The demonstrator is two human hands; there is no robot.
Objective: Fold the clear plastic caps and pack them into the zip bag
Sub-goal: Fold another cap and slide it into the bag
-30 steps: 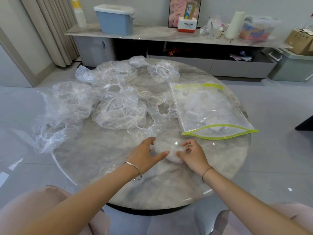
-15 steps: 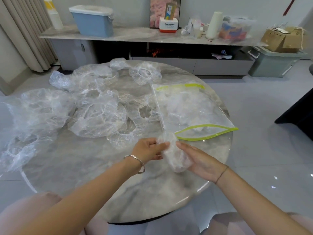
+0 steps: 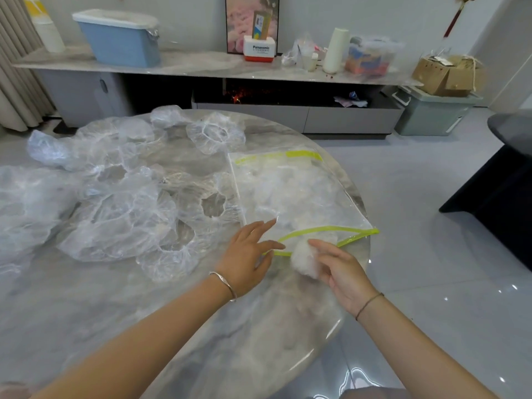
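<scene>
Right now I have the right hand (image 3: pixel 342 272) holding the folded cap (image 3: pixel 305 259), a small whitish wad, with its fingers (image 3: pixel 322 244) curled round it from the right, just at the mouth of the zip bag (image 3: pixel 302 194). The left hand (image 3: pixel 247 254) lies beside it with its fingers straight and spread, their tips on the upper sheet of the bag next to the green zip strip (image 3: pixel 359 230), which bows open in a lens shape. The bag lies flat on the tabletop (image 3: pixel 172 326), near its right edge, and has some crumpled caps inside it. To the left, apart from the hands, a heap of loose caps (image 3: pixel 115 214) lies unfolded. I judge the cap to be nearly weightless, soft and springy. It will likely puff open the instant the grip slackens, so I would keep it pinched across the fold, not by a loose edge, until it is well inside. The bag film looks slick and limp, so I would lift the upper lip by the stiffer zip strip, since the sheet alone would slide or cling. The risk I see is the wad catching on the lip and unfolding there.
</scene>
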